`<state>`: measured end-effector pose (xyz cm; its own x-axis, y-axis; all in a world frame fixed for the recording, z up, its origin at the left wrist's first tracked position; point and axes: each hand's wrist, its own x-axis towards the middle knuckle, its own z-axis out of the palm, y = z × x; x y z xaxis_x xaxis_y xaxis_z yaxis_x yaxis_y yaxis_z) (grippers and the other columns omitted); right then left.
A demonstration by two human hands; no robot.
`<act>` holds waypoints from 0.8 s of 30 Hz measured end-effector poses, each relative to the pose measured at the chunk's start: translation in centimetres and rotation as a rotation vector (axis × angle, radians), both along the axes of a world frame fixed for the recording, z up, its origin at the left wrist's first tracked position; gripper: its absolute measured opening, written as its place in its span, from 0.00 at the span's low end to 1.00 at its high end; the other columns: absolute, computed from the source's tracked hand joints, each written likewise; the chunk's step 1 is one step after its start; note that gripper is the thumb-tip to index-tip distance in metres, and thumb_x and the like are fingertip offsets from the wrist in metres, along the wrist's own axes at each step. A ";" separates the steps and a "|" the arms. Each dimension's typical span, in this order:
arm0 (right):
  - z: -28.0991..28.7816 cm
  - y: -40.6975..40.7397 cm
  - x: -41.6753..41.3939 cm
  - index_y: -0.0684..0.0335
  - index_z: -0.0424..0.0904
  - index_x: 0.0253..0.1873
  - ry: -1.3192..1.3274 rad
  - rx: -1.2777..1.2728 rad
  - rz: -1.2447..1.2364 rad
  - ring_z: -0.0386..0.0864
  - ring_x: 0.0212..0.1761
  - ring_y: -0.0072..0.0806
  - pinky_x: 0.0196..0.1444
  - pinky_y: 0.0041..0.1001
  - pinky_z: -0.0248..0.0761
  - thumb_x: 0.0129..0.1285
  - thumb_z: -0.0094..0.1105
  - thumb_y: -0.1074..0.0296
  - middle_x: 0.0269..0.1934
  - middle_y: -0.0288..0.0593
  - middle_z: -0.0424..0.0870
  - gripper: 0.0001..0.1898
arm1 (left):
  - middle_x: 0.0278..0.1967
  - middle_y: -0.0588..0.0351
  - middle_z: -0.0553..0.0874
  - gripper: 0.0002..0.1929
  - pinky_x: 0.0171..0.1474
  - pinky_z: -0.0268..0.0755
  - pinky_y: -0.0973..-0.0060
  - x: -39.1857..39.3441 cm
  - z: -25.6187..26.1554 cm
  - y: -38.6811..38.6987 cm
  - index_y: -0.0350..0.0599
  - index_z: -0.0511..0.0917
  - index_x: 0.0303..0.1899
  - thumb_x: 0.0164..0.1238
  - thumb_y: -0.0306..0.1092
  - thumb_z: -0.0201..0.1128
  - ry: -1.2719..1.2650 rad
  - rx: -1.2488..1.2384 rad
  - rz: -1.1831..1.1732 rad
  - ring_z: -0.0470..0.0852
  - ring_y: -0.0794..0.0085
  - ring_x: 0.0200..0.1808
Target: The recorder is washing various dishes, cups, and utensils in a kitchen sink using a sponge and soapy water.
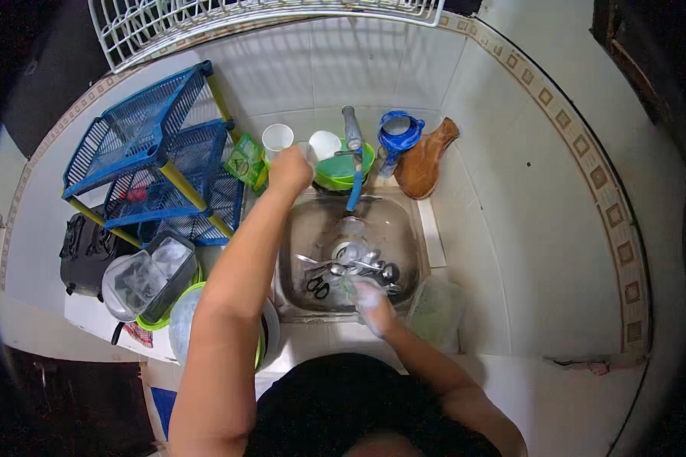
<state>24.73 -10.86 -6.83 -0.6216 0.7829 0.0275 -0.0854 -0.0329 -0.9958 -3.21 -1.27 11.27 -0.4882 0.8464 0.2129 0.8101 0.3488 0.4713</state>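
Observation:
My left hand [292,170] is reached out at the back left of the sink with its fingers curled. It is beside a white cup [278,140], and something pale and translucent shows at its fingertips, too unclear to name. Low over the metal sink basin [297,240], my right hand [373,304] is blurred, with a whitish-green patch at the fingers that could be foam or a scrubber. Spoons and other metal cutlery [371,265] lie in the basin around the drain, along with black-handled scissors [318,287].
A faucet with a blue hose [355,191] overhangs the basin. Behind it stand a green bowl [343,171], a blue container [399,128] and a wooden board [426,163]. At left are a blue plastic rack [148,137] and stacked containers [168,280]. A translucent container [436,311] sits right.

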 end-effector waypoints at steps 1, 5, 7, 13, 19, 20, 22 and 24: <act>0.7 0.2 -0.1 0.70 0.72 0.47 -0.028 0.125 0.004 0.71 0.51 0.38 0.54 0.30 0.64 0.50 0.54 0.80 0.46 0.50 0.74 0.16 | 0.37 0.45 0.81 0.15 0.44 0.71 0.67 -0.5 0.2 0.8 0.45 0.79 0.42 0.49 0.32 0.60 -0.002 -0.001 -0.004 0.80 0.55 0.40; -1.9 0.2 1.4 0.70 0.73 0.46 0.126 -0.208 -0.057 0.72 0.50 0.36 0.53 0.28 0.65 0.51 0.54 0.79 0.47 0.50 0.74 0.15 | 0.38 0.40 0.81 0.12 0.46 0.72 0.65 -2.1 0.0 4.5 0.37 0.78 0.36 0.50 0.32 0.56 0.077 -0.157 -0.016 0.79 0.53 0.43; 2.4 0.0 1.3 0.70 0.72 0.47 0.020 -0.252 -0.062 0.73 0.48 0.36 0.53 0.28 0.65 0.52 0.55 0.78 0.48 0.50 0.74 0.16 | 0.39 0.42 0.81 0.12 0.46 0.72 0.66 -2.9 -0.6 5.8 0.40 0.79 0.36 0.49 0.33 0.57 -0.005 -0.221 0.078 0.79 0.54 0.44; 3.3 1.2 1.7 0.72 0.69 0.50 -0.379 0.303 -0.045 0.71 0.50 0.34 0.54 0.29 0.63 0.58 0.52 0.72 0.48 0.51 0.74 0.16 | 0.40 0.45 0.82 0.22 0.45 0.71 0.68 -3.5 -2.4 6.9 0.42 0.77 0.44 0.47 0.45 0.64 -0.353 -0.095 0.082 0.80 0.56 0.42; -1.6 3.6 3.0 0.65 0.68 0.53 -0.121 -0.255 -0.103 0.73 0.39 0.23 0.43 0.23 0.68 0.61 0.50 0.69 0.43 0.36 0.74 0.16 | 0.26 0.49 0.74 0.13 0.37 0.65 0.65 4.8 -3.8 3.5 0.36 0.68 0.34 0.59 0.38 0.58 -0.410 0.851 0.239 0.73 0.61 0.29; 1.4 3.5 2.2 0.65 0.68 0.52 0.071 -0.542 -0.146 0.72 0.39 0.23 0.42 0.24 0.69 0.61 0.50 0.69 0.41 0.36 0.73 0.15 | 0.28 0.49 0.72 0.13 0.37 0.63 0.65 5.1 -6.0 2.6 0.36 0.66 0.34 0.59 0.37 0.57 -0.326 0.946 0.281 0.70 0.61 0.30; 6.6 3.7 1.3 0.63 0.68 0.49 0.247 -0.860 -0.232 0.72 0.38 0.25 0.39 0.27 0.71 0.59 0.51 0.72 0.38 0.37 0.72 0.12 | 0.30 0.46 0.71 0.12 0.41 0.62 0.64 6.6 -11.4 0.9 0.37 0.65 0.35 0.59 0.35 0.56 -0.543 0.797 0.310 0.70 0.57 0.34; 6.0 3.8 1.5 0.63 0.67 0.50 0.227 -0.733 -0.236 0.72 0.38 0.25 0.39 0.28 0.71 0.57 0.53 0.74 0.38 0.37 0.71 0.15 | 0.27 0.43 0.74 0.10 0.39 0.64 0.62 8.8 -15.6 -1.0 0.38 0.67 0.33 0.60 0.36 0.54 -0.386 0.433 0.278 0.72 0.51 0.34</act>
